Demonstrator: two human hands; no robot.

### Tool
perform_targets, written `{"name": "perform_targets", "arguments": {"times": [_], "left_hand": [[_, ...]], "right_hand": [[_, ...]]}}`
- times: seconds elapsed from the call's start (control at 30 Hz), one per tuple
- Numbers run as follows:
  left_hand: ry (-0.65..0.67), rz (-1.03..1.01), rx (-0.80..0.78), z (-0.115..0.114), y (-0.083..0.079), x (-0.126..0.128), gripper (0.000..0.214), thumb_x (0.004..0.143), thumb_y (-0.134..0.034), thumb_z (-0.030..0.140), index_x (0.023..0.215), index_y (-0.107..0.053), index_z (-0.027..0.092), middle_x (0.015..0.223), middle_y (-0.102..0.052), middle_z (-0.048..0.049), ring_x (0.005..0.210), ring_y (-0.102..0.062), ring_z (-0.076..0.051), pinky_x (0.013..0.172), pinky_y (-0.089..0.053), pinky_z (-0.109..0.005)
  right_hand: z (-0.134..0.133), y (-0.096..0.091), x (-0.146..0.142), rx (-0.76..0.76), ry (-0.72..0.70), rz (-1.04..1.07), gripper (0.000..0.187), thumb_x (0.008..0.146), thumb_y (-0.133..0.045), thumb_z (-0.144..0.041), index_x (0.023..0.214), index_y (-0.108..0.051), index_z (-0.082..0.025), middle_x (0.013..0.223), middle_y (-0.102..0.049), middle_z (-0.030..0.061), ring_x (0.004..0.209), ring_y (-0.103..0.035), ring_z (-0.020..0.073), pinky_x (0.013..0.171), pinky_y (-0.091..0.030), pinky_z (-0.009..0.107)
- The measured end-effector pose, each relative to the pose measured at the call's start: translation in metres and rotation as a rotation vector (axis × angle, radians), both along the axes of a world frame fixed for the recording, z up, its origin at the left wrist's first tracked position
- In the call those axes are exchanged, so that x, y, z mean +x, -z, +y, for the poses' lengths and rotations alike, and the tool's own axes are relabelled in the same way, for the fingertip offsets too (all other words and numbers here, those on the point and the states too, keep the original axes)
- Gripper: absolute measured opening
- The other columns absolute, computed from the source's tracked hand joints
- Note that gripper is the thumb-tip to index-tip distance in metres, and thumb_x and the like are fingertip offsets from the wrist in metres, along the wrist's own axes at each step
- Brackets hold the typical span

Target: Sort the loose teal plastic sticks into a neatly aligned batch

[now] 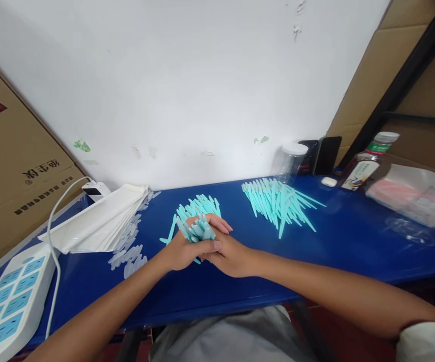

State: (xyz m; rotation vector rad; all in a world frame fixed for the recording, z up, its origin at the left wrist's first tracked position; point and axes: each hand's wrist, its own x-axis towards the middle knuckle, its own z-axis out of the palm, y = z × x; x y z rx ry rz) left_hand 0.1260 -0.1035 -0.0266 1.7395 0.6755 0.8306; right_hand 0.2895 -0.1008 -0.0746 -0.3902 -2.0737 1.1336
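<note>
Both hands meet above the blue table, around an upright bundle of slim teal plastic sticks (197,229) with paler, greyish ends, shaped like eyebrow razors. My left hand (178,250) is closed about the bundle, its thumb across the front and its fingertips over the other hand. Pressed against it from the right, my right hand (234,255) is closed too, its fingers mostly hidden. Just behind the hands lies a pile of similar teal sticks (206,203), partly covered. A larger fanned pile of teal sticks (274,201) rests farther right.
Translucent flat pieces (129,246) lie beside white plastic sleeves (100,218) at left. A white power strip (17,296) and cable (52,241) are nearer. At right stand a clear jar (291,163), phones (326,156), a bottle (368,161) and a pink-filled container (402,193). A wall (202,90) rises behind.
</note>
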Motion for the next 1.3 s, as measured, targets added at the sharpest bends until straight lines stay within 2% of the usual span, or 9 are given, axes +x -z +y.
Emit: {"name": "perform_targets", "arguments": {"times": [0.23,0.37,0.5,0.67,0.87,0.93,1.03,1.17,1.3], "left_hand": [[-0.004,0.141,0.090,0.000,0.008,-0.003,0.041,0.084,-0.077,0.036,0.123,-0.071,0.023,0.126,-0.070,-0.0110,0.111,-0.066,-0.030,0.099,-0.051,-0.043],[0.028,0.201,0.162,0.000,0.011,0.000,0.042,0.086,-0.076,0.037,0.126,-0.069,0.024,0.123,-0.071,-0.0097,0.109,-0.067,-0.028,0.098,-0.052,-0.041],[0.043,0.272,0.215,-0.001,0.013,0.004,0.045,0.084,-0.078,0.038,0.127,-0.070,0.028,0.120,-0.070,-0.0085,0.110,-0.067,-0.028,0.098,-0.052,-0.043],[0.041,0.274,0.242,-0.001,0.015,0.004,0.040,0.088,-0.074,0.039,0.127,-0.072,0.031,0.120,-0.070,-0.0088,0.111,-0.068,-0.031,0.098,-0.054,-0.045],[0.060,0.254,-0.054,-0.002,0.019,0.000,0.050,0.089,-0.073,0.045,0.137,-0.065,0.031,0.135,-0.066,-0.0100,0.082,-0.075,-0.022,0.064,-0.062,-0.033],[0.033,0.229,-0.044,0.000,0.018,-0.002,0.050,0.090,-0.072,0.045,0.137,-0.064,0.030,0.129,-0.070,-0.0094,0.094,-0.075,-0.026,0.081,-0.063,-0.038],[-0.012,0.182,0.021,0.003,0.015,-0.004,0.049,0.088,-0.076,0.043,0.134,-0.067,0.029,0.130,-0.070,-0.0090,0.122,-0.065,-0.031,0.107,-0.051,-0.045],[-0.034,0.094,-0.005,0.010,0.014,-0.007,0.063,0.084,-0.080,0.044,0.142,-0.059,0.027,0.141,-0.063,-0.0125,0.127,-0.062,-0.033,0.106,-0.051,-0.045],[0.003,0.153,0.092,0.022,0.003,-0.024,0.097,0.069,-0.090,0.050,0.153,-0.047,0.028,0.152,-0.053,-0.0142,0.136,-0.054,-0.037,0.109,-0.049,-0.046]], "right_hand": [[0.006,-0.001,0.006,-0.028,-0.026,-0.093,0.009,0.093,-0.066,-0.022,0.102,-0.065,-0.019,0.096,-0.065,0.0039,0.089,-0.063,0.0191,0.087,-0.056,0.037],[0.007,-0.005,0.010,-0.034,-0.141,-0.168,0.015,0.092,-0.069,-0.022,0.105,-0.072,-0.020,0.110,-0.072,0.0058,0.104,-0.068,0.0216,0.098,-0.055,0.039],[0.008,-0.001,0.011,0.028,-0.110,-0.284,0.017,0.093,-0.065,-0.021,0.107,-0.075,-0.019,0.121,-0.073,0.0106,0.115,-0.067,0.0267,0.097,-0.056,0.041],[0.008,0.001,0.009,-0.011,-0.102,-0.280,0.015,0.094,-0.064,-0.025,0.086,-0.075,-0.019,0.103,-0.077,0.0099,0.103,-0.072,0.0279,0.090,-0.059,0.042],[0.007,-0.008,0.011,-0.109,-0.126,-0.290,0.031,0.094,-0.057,-0.019,0.064,-0.059,-0.021,0.066,-0.065,0.0022,0.071,-0.067,0.0192,0.069,-0.057,0.033],[0.008,-0.010,0.012,-0.146,-0.103,-0.261,0.029,0.095,-0.060,-0.024,0.066,-0.057,-0.021,0.062,-0.059,-0.0002,0.068,-0.063,0.0179,0.065,-0.055,0.031],[0.012,-0.014,0.014,-0.128,-0.069,-0.161,0.018,0.096,-0.061,-0.030,0.081,-0.063,-0.019,0.081,-0.066,0.0024,0.083,-0.065,0.0199,0.076,-0.054,0.033],[0.016,-0.019,0.016,-0.030,-0.026,-0.052,0.016,0.098,-0.056,-0.027,0.091,-0.066,-0.018,0.107,-0.070,0.0075,0.101,-0.065,0.0226,0.086,-0.051,0.034],[0.024,-0.023,0.027,0.054,0.189,-0.153,0.013,0.095,-0.057,-0.020,0.103,-0.067,-0.019,0.094,-0.071,0.0052,0.079,-0.065,0.0198,0.068,-0.046,0.028]]}}
